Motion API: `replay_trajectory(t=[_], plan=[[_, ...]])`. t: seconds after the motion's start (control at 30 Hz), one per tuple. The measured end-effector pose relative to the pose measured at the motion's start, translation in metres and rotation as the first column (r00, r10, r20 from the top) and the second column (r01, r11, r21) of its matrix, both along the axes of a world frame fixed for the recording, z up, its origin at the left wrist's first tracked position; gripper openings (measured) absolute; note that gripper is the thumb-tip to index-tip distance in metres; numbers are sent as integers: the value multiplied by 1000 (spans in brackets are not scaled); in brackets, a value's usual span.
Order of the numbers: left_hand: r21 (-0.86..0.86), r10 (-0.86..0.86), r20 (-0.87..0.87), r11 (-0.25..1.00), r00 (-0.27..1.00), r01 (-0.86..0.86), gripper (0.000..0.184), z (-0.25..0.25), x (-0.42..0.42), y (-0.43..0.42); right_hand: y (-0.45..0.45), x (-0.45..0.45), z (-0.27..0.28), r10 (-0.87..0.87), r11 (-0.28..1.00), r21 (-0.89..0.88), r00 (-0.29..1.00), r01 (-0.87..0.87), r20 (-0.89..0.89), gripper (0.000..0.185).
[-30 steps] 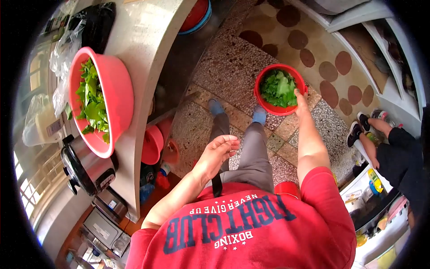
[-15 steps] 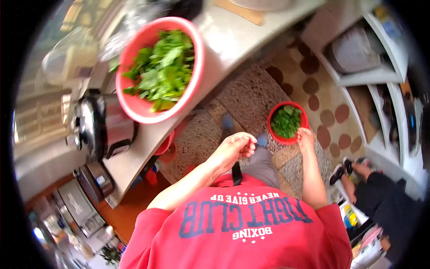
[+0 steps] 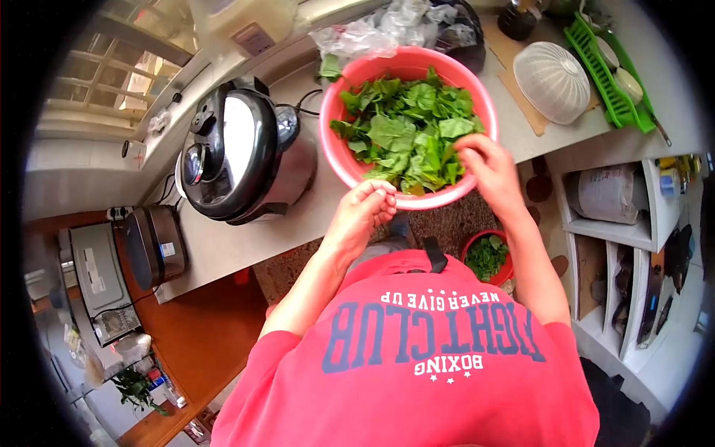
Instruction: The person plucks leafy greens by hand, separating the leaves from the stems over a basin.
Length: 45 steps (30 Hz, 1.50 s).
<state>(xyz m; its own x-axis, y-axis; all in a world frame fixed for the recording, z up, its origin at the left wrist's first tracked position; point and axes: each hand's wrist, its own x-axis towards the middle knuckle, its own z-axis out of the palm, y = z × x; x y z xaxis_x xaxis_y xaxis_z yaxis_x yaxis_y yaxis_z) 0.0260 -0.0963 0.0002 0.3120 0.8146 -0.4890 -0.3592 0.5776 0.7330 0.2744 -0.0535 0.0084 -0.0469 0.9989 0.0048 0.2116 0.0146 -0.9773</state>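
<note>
A pink-red basin (image 3: 482, 97) full of leafy greens (image 3: 395, 134) stands on the counter before me. My right hand (image 3: 491, 175) reaches over its right rim, fingers bent together at the edge of the leaves, seemingly pinching one. At the near rim is my left hand (image 3: 363, 216), thumb and fingers closed in a pinch; whatever is between them is too small to make out. Down on the floor, partly behind my right forearm, a smaller red basin (image 3: 509, 268) contains darker green leaves (image 3: 485, 257).
Left of the large basin stands an electric pressure cooker (image 3: 246, 153) on the counter (image 3: 216, 249). Plastic bags (image 3: 395, 33) lie behind the basin. A white mesh dome (image 3: 551, 82) and a green dish rack (image 3: 607, 74) are at the far right. White shelving (image 3: 611, 216) stands right.
My right hand has risen from the small floor basin to the large basin's leaves. My left hand has moved to the large basin's near rim. The view has turned towards the counter.
</note>
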Motion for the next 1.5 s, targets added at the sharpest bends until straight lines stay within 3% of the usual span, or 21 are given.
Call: replay_trajectory(t=[0.07,0.13,0.2,0.27,0.37,0.47,0.53,0.63,0.73,0.8,0.87,1.0,1.07,1.13,1.23,1.33,1.4,1.47,1.5], plan=[[8,26,26,1000,999,-26,13,3,-17,9,34,-43,-13,116,969,199,979,-148,167,13],[10,49,52,999,997,-49,13,3,-33,17,59,-81,-26,318,910,160,890,-383,326,16],[49,63,51,997,997,-66,13,0,-46,25,72,-112,-51,484,796,62,695,-602,532,20],[49,71,58,996,996,-74,14,1,-55,33,77,-138,-66,571,766,-236,465,-597,676,28],[45,85,77,995,993,-89,13,-1,-65,44,79,-157,-72,563,787,-354,352,-505,748,31],[43,83,89,995,992,-88,13,-5,-71,55,88,-143,-88,483,819,-262,368,-510,795,32],[33,67,102,997,993,-71,12,-5,-72,60,86,-123,-75,326,886,46,691,-461,645,27],[22,15,112,1000,994,-17,12,-16,-71,71,77,-92,-29,254,967,-53,902,-251,348,21],[15,-25,128,1000,991,23,13,-20,-62,81,66,-65,-18,117,982,-153,993,-112,29,15],[15,-40,85,999,996,39,17,-21,-53,88,59,-55,-10,16,974,-220,987,-51,-160,13],[17,-45,39,999,998,44,21,-22,-43,93,53,-49,-14,-74,958,-278,886,-64,-458,12],[44,-43,-5,998,999,43,36,-30,-27,99,49,-51,-23,-43,975,-202,824,-88,-564,11],[-7,-114,115,993,987,116,35,-27,-21,99,46,-58,-22,-60,975,-197,740,-99,-670,9],[-30,-118,134,992,984,123,36,-25,-17,98,45,-64,-22,-56,979,-180,722,-96,-689,9],[106,-104,66,990,992,96,33,-36,-16,98,40,-65,-24,-31,985,-152,768,-87,-640,10],[198,-87,24,977,996,80,32,-42,-20,102,32,-59,-23,-64,986,-163,863,-21,-501,10],[83,68,128,993,989,-79,30,-32,-20,103,25,-56,-19,-85,986,-159,967,48,-240,7],[65,77,114,994,991,-84,33,-30,-22,104,20,-55,-25,-72,993,-110,972,48,-222,5],[90,79,105,992,991,-88,33,-30,-23,105,18,-56,-22,-104,994,-45,986,99,-127,5]])
